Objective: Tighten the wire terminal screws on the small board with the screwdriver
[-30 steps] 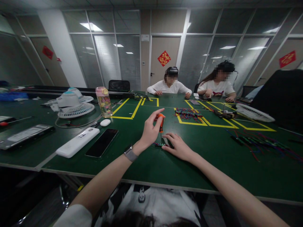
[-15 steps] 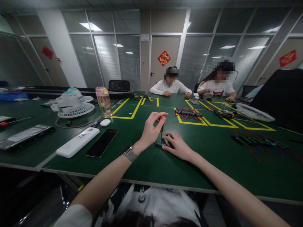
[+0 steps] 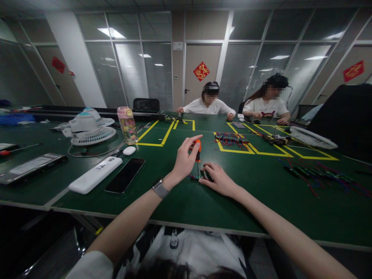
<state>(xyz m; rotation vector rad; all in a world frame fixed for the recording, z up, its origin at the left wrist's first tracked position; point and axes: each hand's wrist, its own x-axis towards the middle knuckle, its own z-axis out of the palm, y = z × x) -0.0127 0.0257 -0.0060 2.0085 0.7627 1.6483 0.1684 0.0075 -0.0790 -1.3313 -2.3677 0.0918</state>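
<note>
My left hand (image 3: 186, 157) is closed round the top of a screwdriver (image 3: 198, 152) with an orange and black handle, its index finger stretched past it. The screwdriver stands upright, its thin shaft reaching down to a small green circuit board (image 3: 196, 177) on the table. My right hand (image 3: 219, 179) rests on the table at the board's right end, fingers bent and thumb against it. Part of the board is hidden by that hand, and a few dark red and blue wires show at its ends.
Left on the green table (image 3: 162, 209) are a black phone (image 3: 125, 175), a white oblong device (image 3: 95, 174), a bottle (image 3: 128, 126) and fans (image 3: 93, 133). Wired boards (image 3: 231, 140) lie ahead; more wired boards (image 3: 319, 174) lie right. Two people sit opposite.
The fingers of my left hand have shifted slightly on the screwdriver, and more of its orange handle shows. My right hand stays put. The nearer-centre person opposite has moved one hand outward.
</note>
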